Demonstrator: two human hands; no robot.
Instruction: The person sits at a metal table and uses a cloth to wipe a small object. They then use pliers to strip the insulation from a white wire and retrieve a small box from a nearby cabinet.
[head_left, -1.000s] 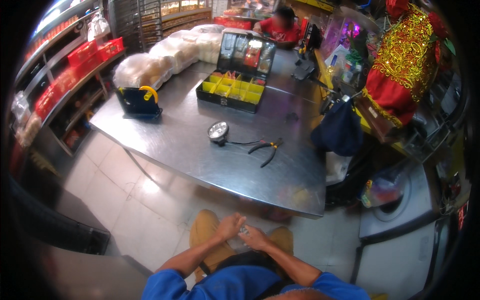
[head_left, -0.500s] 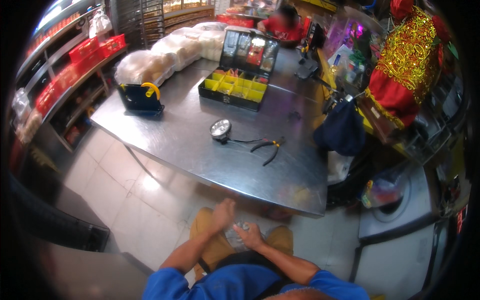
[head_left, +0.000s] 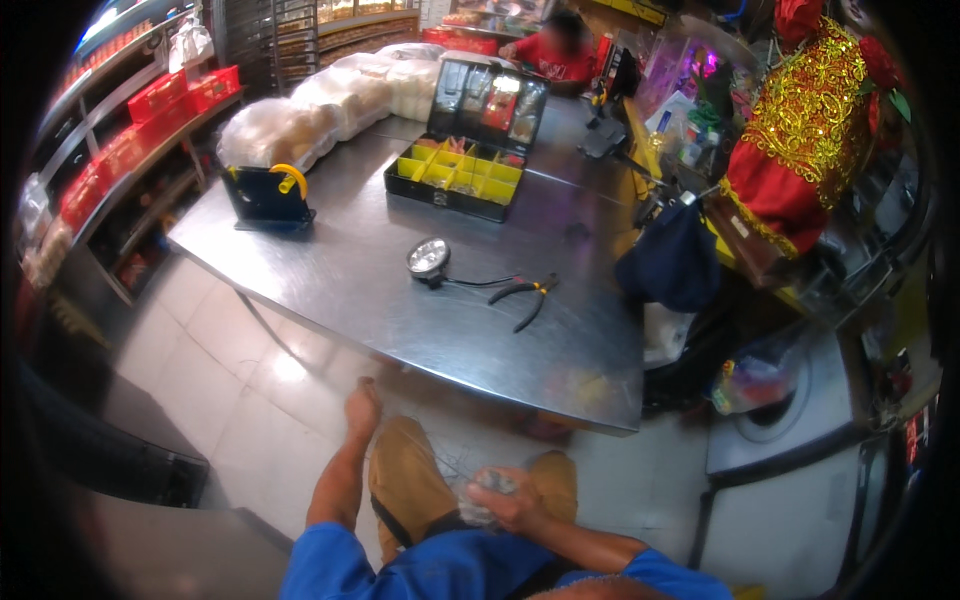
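Note:
Over my lap, my right hand (head_left: 512,500) is closed round a pale, crumpled, see-through bundle (head_left: 478,512) that looks like a plastic bag. Thin dark strands (head_left: 452,464) stick out of it. My left hand (head_left: 363,408) is raised beyond my left knee, its fingers closed; what they hold, if anything, is too small to make out. On the steel table (head_left: 400,320) in front lies a round LED lamp (head_left: 429,257) with a black cable. Beside the cable end is a pair of pliers (head_left: 527,294) with black handles, lying spread.
An open black case (head_left: 450,200) with yellow compartments stands on the table. Behind it are bagged pale goods (head_left: 345,95); a black stand (head_left: 268,198) with a yellow ring is at left. A person in red (head_left: 560,60) is at the far end. A dark blue cap (head_left: 670,255) hangs at right.
My left hand has moved left and outward, away from my right hand. My right hand stays over my lap, a little lower, round the bundle. The whole view has shifted slightly.

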